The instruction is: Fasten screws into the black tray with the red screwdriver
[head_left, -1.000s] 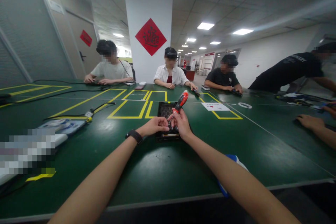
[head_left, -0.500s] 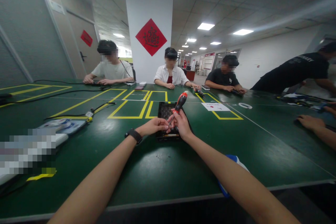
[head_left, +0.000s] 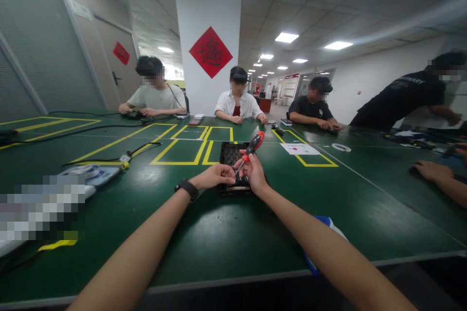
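A screwdriver [head_left: 254, 144] with a red and black handle is in my right hand [head_left: 257, 177], its handle tilted up to the right and its shaft slanting down to the left. My left hand [head_left: 218, 176], with a dark band on the wrist, has its fingertips pinched together by the lower end of the shaft. Whatever lies between those fingers is too small to make out. Both hands are over a black open box [head_left: 229, 151] on the green table. Small parts lie inside the box, partly hidden by my hands.
Yellow tape [head_left: 175, 163] marks rectangles on the green table [head_left: 204, 257]. A white sheet [head_left: 299, 148] and a white ring [head_left: 341, 147] lie to the right. A blue and white object [head_left: 323, 223] is by my right forearm. Cables and a tray-like item [head_left: 98, 175] lie left. Several people sit or lean around.
The screwdriver handle has tipped slightly farther right and my right fingers have shifted on it. Across the table, a person's hand has drawn back from a small dark object.
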`<state>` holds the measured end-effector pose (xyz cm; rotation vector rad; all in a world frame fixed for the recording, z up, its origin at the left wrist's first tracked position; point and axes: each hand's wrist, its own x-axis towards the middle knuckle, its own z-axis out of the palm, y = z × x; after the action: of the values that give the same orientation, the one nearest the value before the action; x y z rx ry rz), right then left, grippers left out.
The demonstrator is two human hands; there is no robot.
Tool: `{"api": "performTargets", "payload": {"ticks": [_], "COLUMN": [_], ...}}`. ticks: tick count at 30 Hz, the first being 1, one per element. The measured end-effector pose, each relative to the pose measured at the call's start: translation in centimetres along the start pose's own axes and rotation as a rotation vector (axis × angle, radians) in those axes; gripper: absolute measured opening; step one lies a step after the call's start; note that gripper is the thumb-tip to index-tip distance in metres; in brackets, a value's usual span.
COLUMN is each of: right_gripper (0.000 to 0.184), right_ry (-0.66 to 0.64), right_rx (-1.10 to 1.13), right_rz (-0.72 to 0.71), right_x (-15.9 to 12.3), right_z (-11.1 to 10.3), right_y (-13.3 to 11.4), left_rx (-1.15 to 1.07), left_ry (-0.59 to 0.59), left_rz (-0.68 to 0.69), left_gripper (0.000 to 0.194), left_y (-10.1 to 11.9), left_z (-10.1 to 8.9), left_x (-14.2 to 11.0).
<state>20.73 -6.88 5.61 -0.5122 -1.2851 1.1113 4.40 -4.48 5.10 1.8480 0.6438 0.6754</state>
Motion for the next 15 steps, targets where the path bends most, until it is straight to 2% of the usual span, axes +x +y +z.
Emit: {"api": "performTargets", "payload": {"ticks": [7,15], "right_gripper": [0.024,0.022], "right_ry": [0.015,0.062], "right_rx": [-0.062,-0.124], "right_rz": [0.002,-0.035], "right_x": [0.20,0.12], "right_z": [-0.12,-0.13], "right_y": [0.18,0.27], "left_rx": [0.015,0.062], "left_ry": [-0.057,0.047], "left_rz": [0.007,0.020], "left_gripper": [0.028,0.028], "left_y": [0.29,-0.11], "left_z": [-0.16,0.27], "left_x": [-0.14,0.19]}}
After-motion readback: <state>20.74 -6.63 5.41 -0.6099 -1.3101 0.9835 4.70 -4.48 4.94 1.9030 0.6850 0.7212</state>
